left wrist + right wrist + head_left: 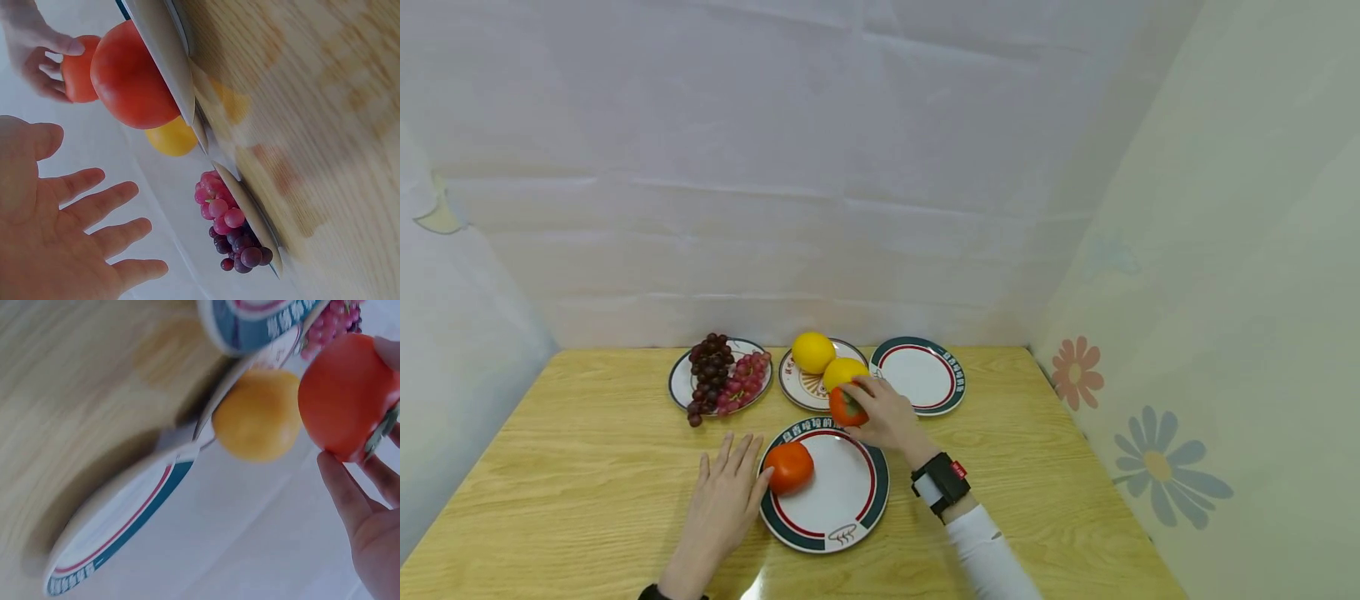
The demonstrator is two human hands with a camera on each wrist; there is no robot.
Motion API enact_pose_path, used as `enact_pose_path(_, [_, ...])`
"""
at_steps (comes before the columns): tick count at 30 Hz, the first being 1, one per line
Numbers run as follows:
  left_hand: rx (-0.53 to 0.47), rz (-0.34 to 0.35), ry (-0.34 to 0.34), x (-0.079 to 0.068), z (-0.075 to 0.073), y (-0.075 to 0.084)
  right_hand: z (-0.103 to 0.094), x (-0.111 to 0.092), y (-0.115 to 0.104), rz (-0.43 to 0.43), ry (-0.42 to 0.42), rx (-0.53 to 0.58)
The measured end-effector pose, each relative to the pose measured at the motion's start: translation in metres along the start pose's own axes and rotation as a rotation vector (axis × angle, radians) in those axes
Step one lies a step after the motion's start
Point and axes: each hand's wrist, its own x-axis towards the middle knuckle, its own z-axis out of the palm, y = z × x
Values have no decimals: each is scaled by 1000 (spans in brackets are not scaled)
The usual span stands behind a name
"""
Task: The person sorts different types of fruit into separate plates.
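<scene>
My right hand grips an orange-red persimmon with its green leafy cap turned toward the palm. It holds the fruit above the far rim of the near green-rimmed plate, close to a yellow fruit. On the left part of that plate sits a second smooth orange-red fruit; its kind is less certain, as no cap shows. Left of the plate is my left hand, its fingers straight and spread, holding nothing. In the left wrist view, the left palm stands apart from the fruit on the plate.
At the back left, a plate bears dark and pink grapes. Two yellow fruits lie on the patterned middle plate. A second green-rimmed plate stands back right. White sheeting rises behind the wooden table.
</scene>
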Motion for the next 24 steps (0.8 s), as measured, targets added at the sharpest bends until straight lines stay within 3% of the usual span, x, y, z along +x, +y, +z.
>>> enact_pose_path(6, [0, -6, 4, 0, -1, 0, -5, -7, 47, 270, 114, 13])
enact_pose_path(11, [2, -7, -6, -1, -3, -1, 4, -16, 91, 453, 126, 51])
enact_pose_path(17, [4, -10, -8, -2, -4, -1, 18, -24, 123, 584, 54, 58])
enact_pose_path(24, [0, -18, 2, -2, -5, -1, 25, -25, 132, 665, 22, 64])
